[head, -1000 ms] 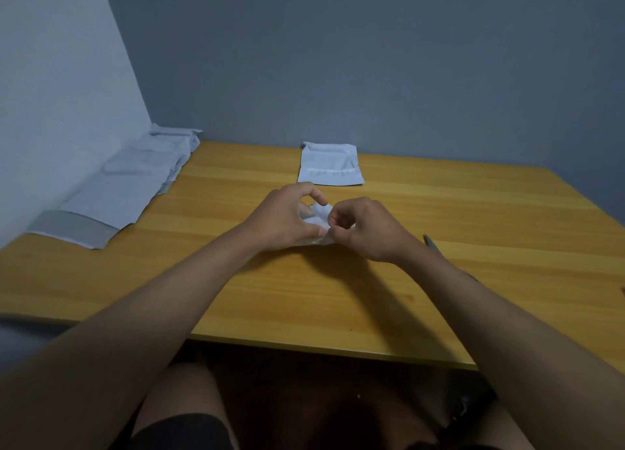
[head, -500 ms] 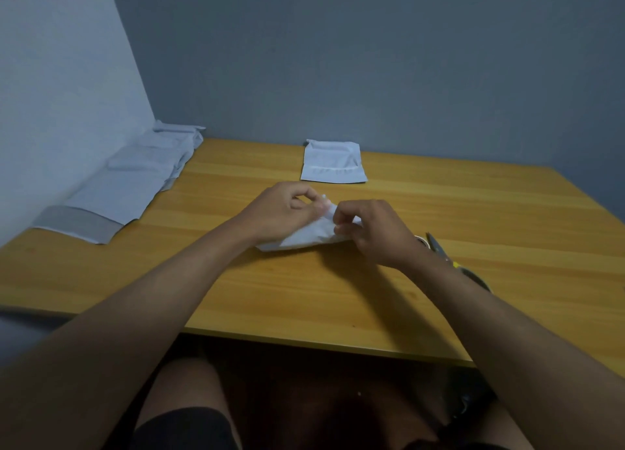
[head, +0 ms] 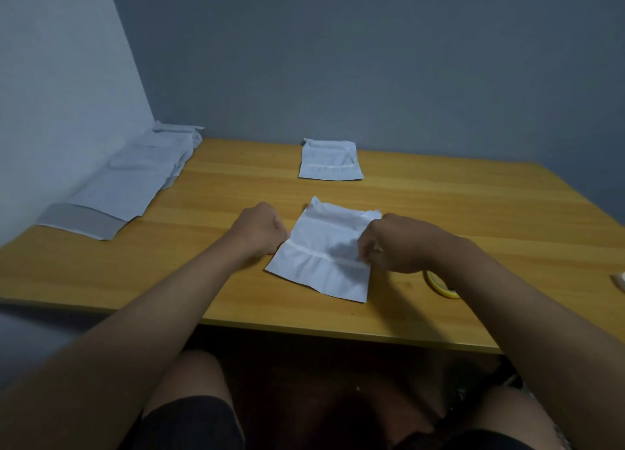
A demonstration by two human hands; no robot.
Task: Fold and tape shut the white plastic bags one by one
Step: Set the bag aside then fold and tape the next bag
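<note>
A folded white plastic bag (head: 321, 263) lies flat on the wooden table (head: 203, 280), with a pale strip of tape across its middle. My left hand (head: 260, 229) is at the bag's left edge with its fingers curled, and it grips that edge where the strip ends. My right hand (head: 395, 243) is at the bag's right edge and pinches it at the other end of the strip. The fingertips of both hands are partly hidden.
A second folded, taped bag (head: 330, 161) lies near the back edge. A stack of flat white bags (head: 135, 179) runs along the left wall. A yellow tape roll (head: 439, 285) shows under my right forearm. A small white object (head: 620, 280) sits at the right border.
The bag was bunched up between my two hands close together. It now lies spread flat, and my hands have moved apart to its left and right edges.
</note>
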